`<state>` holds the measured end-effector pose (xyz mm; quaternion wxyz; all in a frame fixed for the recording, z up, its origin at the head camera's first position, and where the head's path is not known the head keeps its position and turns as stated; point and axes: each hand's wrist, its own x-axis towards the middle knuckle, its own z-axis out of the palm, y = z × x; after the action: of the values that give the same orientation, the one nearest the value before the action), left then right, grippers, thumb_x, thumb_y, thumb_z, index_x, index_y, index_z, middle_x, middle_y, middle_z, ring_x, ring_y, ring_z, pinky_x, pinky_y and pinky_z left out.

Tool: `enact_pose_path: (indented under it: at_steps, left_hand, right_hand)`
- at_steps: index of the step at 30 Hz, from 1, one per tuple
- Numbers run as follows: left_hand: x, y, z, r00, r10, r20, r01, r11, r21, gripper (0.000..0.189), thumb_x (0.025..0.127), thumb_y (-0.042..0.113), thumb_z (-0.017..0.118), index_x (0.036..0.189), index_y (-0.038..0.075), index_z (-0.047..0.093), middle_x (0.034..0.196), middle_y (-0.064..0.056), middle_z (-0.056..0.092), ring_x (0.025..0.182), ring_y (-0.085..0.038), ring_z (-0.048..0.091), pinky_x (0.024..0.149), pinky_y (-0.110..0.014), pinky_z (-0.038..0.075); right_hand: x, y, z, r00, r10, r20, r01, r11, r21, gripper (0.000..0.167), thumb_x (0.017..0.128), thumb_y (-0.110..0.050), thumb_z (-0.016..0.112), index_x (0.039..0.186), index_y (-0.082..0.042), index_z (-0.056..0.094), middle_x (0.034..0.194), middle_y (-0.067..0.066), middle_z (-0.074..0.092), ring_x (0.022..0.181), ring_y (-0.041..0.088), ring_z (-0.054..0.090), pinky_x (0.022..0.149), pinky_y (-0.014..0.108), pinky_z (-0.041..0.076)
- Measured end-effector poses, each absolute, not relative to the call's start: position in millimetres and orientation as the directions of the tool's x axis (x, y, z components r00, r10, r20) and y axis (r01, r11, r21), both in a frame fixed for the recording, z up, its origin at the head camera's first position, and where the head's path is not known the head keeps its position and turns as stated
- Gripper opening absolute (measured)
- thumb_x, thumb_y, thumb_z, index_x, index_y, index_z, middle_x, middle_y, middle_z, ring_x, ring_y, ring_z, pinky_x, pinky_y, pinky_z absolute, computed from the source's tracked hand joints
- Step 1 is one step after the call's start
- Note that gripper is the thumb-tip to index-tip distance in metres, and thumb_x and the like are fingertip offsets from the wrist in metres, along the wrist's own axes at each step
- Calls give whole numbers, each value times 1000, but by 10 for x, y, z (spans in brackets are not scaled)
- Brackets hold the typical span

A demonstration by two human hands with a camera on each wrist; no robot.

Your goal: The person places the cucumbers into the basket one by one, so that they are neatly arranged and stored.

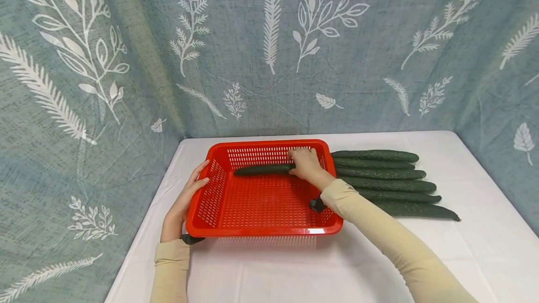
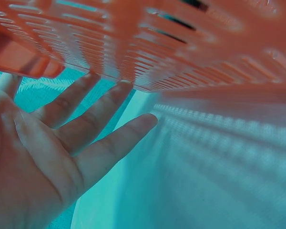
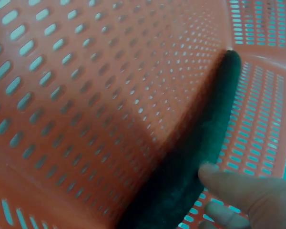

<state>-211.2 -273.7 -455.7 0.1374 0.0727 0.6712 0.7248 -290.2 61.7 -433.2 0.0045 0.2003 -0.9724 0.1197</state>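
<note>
A red plastic basket [image 1: 269, 205] with slotted walls stands in the middle of the white-covered table. Inside it, along the back wall, lies a dark green cucumber [image 1: 261, 169], its far end near the basket's left corner in the right wrist view. My right hand [image 1: 306, 165] reaches over the right side of the basket and grips the cucumber near its right end, thumb [image 3: 229, 183] against its side. At the basket's left wall is my left hand [image 1: 187, 195], with its fingers [image 2: 117, 148] stretched out along the outside, the tips close to the slotted plastic.
Several more cucumbers [image 1: 387, 185] lie side by side on the table right of the basket, their left ends partly hidden by it and by my right sleeve [image 1: 379, 237]. A blue-green curtain [image 1: 252, 102] with white leaf prints encloses the table's back and sides.
</note>
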Motion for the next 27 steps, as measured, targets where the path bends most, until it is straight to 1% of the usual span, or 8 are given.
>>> enact_pose_path:
  at_steps: [4, 9, 16, 23, 27]
  left_hand:
    - [-2110, -2738, -4556, -954, 289, -85, -107, -61, 992, 54, 100, 25, 37, 147, 33, 13, 139, -14, 26, 100, -24, 54, 77, -39, 52]
    - [-2105, -2736, -4556, -950, 300, -82, -109, -76, 991, 54, 100, 25, 36, 148, 32, 12, 139, -15, 25, 99, -23, 55, 76, -39, 53]
    - [-2110, -2733, -4553, -948, 310, -74, -104, -79, 992, 55, 100, 25, 36, 148, 31, 11, 140, -18, 23, 100, -23, 55, 77, -39, 52]
    - [-2100, -2732, -4546, -955, 289, -65, -81, -41, 996, 54, 100, 25, 36, 148, 30, 11, 143, -17, 22, 104, -25, 51, 78, -38, 51]
    - [-2090, -2731, -4542, -956, 288, -64, -78, -39, 996, 54, 100, 26, 36, 148, 30, 12, 143, -17, 22, 104, -25, 51, 78, -38, 51]
  right_hand:
    - [-2904, 637, -4318, -922, -377, 83, -385, 884, -264, 33, 74, -18, 77, 104, -12, 65, 99, 8, 64, 92, 27, 58, 79, 43, 37]
    - [-2892, 672, -4285, -926, -366, 88, -374, 866, -332, 35, 75, -21, 78, 106, -13, 65, 93, 7, 60, 86, 23, 57, 78, 43, 37]
    - [-2875, 714, -4218, -929, -366, 51, -349, 823, -449, 37, 75, -25, 77, 108, -13, 64, 102, 7, 61, 94, 23, 56, 82, 46, 37]
    - [-2860, 738, -4143, -925, -378, 31, -332, 770, -544, 35, 76, -24, 76, 107, -12, 65, 102, 7, 64, 92, 22, 59, 80, 44, 38]
    - [-2855, 754, -4120, -923, -383, 21, -326, 753, -572, 36, 77, -24, 75, 109, -13, 64, 106, 8, 64, 93, 23, 59, 82, 45, 39]
